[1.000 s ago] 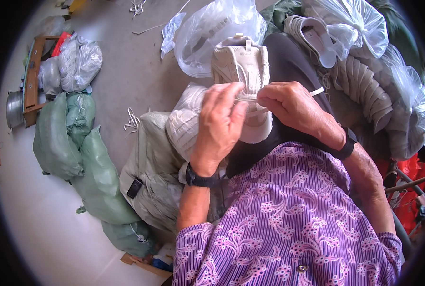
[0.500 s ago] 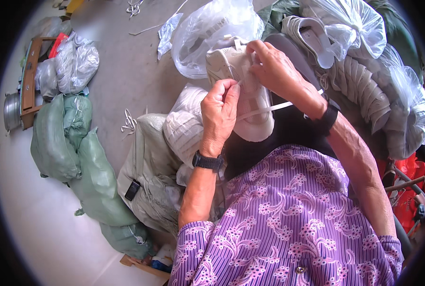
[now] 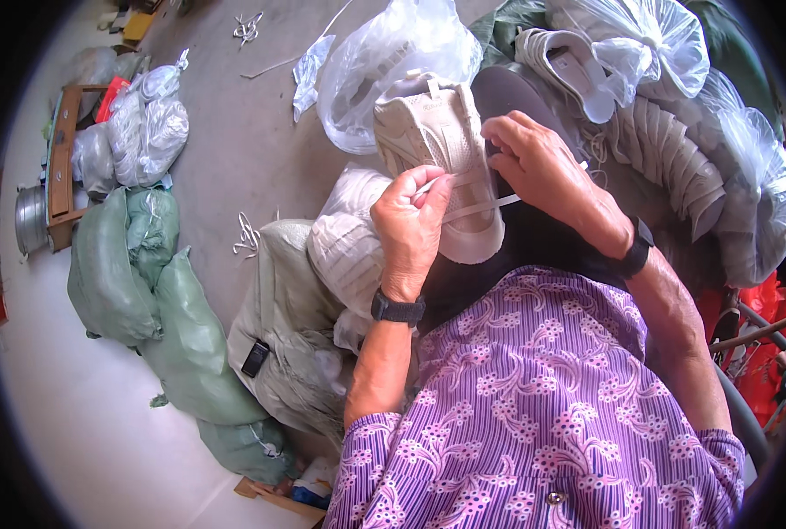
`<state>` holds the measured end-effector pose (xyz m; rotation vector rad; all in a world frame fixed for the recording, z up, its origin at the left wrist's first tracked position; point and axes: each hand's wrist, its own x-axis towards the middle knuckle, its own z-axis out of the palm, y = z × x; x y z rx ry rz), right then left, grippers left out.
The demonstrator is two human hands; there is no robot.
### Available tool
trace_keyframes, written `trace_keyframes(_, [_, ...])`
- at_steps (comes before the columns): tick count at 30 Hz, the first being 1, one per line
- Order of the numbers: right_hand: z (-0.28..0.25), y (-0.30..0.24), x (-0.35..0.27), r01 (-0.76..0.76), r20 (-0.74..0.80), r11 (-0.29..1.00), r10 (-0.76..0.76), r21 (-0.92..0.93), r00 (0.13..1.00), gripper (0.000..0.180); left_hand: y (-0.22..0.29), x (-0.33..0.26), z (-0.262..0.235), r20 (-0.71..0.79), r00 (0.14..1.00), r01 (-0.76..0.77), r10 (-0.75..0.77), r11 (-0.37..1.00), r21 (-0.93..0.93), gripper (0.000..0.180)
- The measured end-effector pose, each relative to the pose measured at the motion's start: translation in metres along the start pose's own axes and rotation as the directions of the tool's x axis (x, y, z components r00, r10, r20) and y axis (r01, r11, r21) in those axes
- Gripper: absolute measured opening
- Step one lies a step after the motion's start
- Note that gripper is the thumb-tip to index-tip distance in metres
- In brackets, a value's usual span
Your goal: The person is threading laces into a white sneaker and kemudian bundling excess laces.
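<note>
Centrally, just above the middle of the frame, a beige sneaker (image 3: 433, 145) lies on the person's dark-clad lap, its long axis running up and down the picture with one end toward the top of the frame and the other toward the body. A white shoelace (image 3: 481, 210) crosses its lower part almost level, stretched between the two hands. The left hand (image 3: 411, 225) sits at the sneaker's lower left edge, fingers closed in a pinch on the lace's left end. The right hand (image 3: 538, 163) lies over the sneaker's right side, fingers curled shut around the lace's other end; it is the higher of the two and reaches further along the shoe. Both hands touch the shoe, so neither is clearly nearer.

A bundle of pale shoe uppers (image 3: 344, 247) rests just left of the lap. A clear plastic bag (image 3: 384, 62) lies beyond the sneaker. More bagged white shoes (image 3: 657, 150) crowd the upper right. Green sacks (image 3: 137, 282) line the concrete floor (image 3: 234, 132) at left.
</note>
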<state>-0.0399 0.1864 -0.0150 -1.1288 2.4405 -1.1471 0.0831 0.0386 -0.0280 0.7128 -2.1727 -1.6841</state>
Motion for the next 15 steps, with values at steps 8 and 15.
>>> trace_keyframes(8, [-0.007,0.003,-0.019,0.019,0.023,0.999,-0.019,0.030,1.000,0.024,-0.005,0.002,0.004,-0.049,0.992,-0.107,0.116,0.982,0.158,0.008])
trace_keyframes(15, [-0.001,0.007,-0.022,0.106,0.024,0.994,-0.107,0.025,0.994,0.026,-0.011,0.003,0.015,-0.090,0.887,-0.363,0.453,0.805,0.469,0.008])
